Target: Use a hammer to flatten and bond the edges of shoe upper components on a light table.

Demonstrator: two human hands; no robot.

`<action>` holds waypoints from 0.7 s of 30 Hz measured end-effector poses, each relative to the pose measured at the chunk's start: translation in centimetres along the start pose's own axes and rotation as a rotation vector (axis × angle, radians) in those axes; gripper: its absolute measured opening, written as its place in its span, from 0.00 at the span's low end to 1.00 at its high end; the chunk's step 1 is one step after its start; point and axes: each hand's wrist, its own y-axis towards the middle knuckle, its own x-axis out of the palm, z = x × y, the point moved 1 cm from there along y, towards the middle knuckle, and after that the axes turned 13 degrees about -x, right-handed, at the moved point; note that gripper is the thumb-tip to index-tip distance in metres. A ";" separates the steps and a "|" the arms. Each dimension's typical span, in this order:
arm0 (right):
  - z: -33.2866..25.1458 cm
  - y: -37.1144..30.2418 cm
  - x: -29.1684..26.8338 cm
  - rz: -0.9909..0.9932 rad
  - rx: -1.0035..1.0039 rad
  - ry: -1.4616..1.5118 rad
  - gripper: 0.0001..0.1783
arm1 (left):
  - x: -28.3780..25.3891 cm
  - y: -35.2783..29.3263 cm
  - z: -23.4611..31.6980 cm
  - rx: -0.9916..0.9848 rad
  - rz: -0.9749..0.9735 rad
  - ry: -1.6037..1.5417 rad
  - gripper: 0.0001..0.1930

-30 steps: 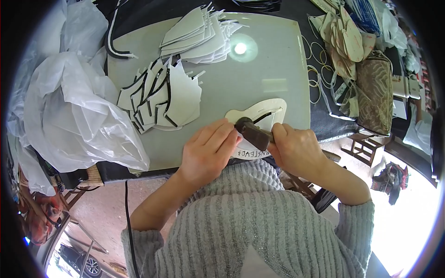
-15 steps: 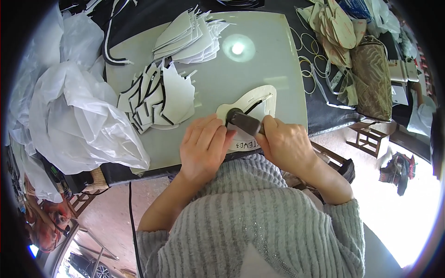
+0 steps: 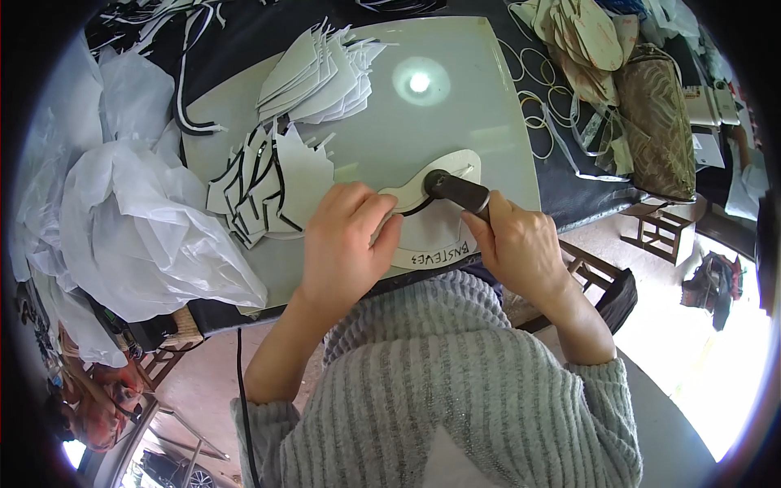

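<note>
My right hand (image 3: 521,248) grips a dark hammer (image 3: 462,193), its rounded head resting on or just over a black strip (image 3: 419,208). The strip curves along a white shoe-upper piece (image 3: 435,232), which lies against a cream curved template (image 3: 439,258) with dark lettering. At the left end of this work, my left hand (image 3: 350,244) has its fingers bent and its thumb close below them. Whatever is between those fingertips is hidden. Left of that hand lie several white pieces with black edging (image 3: 260,183). Farther back is a pile of plain white pieces (image 3: 317,77).
A pale board (image 3: 488,106) carries the work on a black table. White plastic bags (image 3: 146,228) crowd the left side. At right are thin cord loops (image 3: 537,114), stacked cream templates (image 3: 578,37) and a patterned brown roll (image 3: 655,122). Black and white strips (image 3: 183,98) lie far left.
The hammer head has moved right and slightly away along the black strip. My left hand has shifted slightly left, its fingers bending more. More of the template's lettering shows.
</note>
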 end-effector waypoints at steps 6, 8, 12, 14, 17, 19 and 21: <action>0.1 -0.1 0.2 0.016 0.002 0.008 0.20 | 0.1 0.9 -0.5 -0.074 -0.053 -0.059 0.05; 0.3 -0.2 0.2 0.007 0.010 0.011 0.20 | 0.0 1.6 -0.4 -0.120 -0.159 -0.088 0.05; -0.2 0.3 -1.4 0.032 -0.055 0.003 0.19 | -0.7 2.1 0.1 -0.227 -0.216 -0.037 0.07; -1.0 0.1 -2.1 0.126 -0.075 0.042 0.19 | -0.6 2.3 -0.3 -0.269 -0.225 -0.010 0.10; -1.0 0.4 -1.4 0.118 -0.072 0.025 0.18 | -0.4 3.6 0.3 -0.345 -0.227 0.018 0.13; -0.2 0.9 -0.1 -0.018 -0.029 -0.054 0.18 | -0.8 4.0 0.6 -0.337 -0.228 0.027 0.14; -0.2 1.3 -1.1 0.010 -0.084 -0.083 0.18 | -0.5 4.2 0.4 -0.288 -0.214 0.087 0.15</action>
